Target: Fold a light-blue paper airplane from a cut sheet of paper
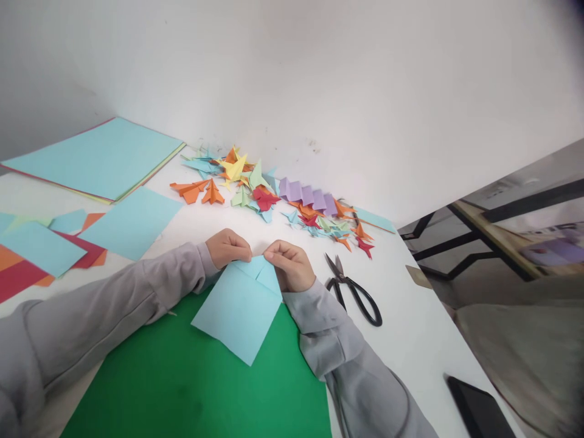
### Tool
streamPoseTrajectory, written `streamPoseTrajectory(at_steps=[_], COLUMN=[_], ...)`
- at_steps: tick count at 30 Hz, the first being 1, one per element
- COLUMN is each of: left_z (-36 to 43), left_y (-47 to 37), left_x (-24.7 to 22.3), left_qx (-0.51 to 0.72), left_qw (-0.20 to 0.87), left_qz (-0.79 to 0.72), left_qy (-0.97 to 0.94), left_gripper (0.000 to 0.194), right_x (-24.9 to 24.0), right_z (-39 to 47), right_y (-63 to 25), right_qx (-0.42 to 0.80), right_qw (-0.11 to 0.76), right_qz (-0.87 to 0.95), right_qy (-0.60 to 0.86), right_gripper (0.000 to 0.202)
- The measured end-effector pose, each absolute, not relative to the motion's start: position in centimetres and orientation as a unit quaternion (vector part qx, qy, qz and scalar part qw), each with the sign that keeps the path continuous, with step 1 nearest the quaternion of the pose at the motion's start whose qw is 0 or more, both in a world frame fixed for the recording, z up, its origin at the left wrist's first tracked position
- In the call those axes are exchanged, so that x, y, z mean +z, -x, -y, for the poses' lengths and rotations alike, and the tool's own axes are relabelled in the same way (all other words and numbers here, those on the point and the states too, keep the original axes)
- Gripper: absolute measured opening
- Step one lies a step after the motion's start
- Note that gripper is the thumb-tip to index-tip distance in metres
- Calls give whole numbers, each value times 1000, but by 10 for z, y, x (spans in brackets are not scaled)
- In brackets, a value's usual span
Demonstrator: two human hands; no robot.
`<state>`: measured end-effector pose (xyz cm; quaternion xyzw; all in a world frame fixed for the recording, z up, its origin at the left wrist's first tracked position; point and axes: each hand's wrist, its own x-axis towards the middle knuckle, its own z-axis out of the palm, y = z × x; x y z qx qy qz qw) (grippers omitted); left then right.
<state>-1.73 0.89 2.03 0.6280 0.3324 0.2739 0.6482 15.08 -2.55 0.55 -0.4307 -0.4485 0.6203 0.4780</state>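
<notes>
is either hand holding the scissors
No, the scissors lie on the table while the left hand and right hand pinch blue paper.

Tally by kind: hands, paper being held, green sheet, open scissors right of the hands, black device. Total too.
Hands: 2, left hand and right hand
Held light blue paper: 1
Green sheet: 1
Open scissors: 1
Black device: 1
Total: 6
</notes>
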Motion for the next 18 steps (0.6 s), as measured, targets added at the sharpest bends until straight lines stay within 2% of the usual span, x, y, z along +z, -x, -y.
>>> streamPoseTrajectory(at_steps=[7,11,13,18], left_z=[-9,-11,-11,-4], left_y=[18,21,22,17], left_x=[24,23,23,25], left_qx=[312,327,336,317], left_qw=[717,739,736,687], left_qz=[-351,-312,-295,-369], left_qy=[-514,-501,-508,-540], left_gripper=[13,14,16,22], right_x=[18,20,18,6], right_z=[22,21,21,22], right_y=[-154,-154,-155,-157], right_qx=[619,618,620,611], right_qw=[526,543,546,516], right_qz=[370,358,360,421], right_qy=[450,442,433,428], right_gripper=[21,23,25,25])
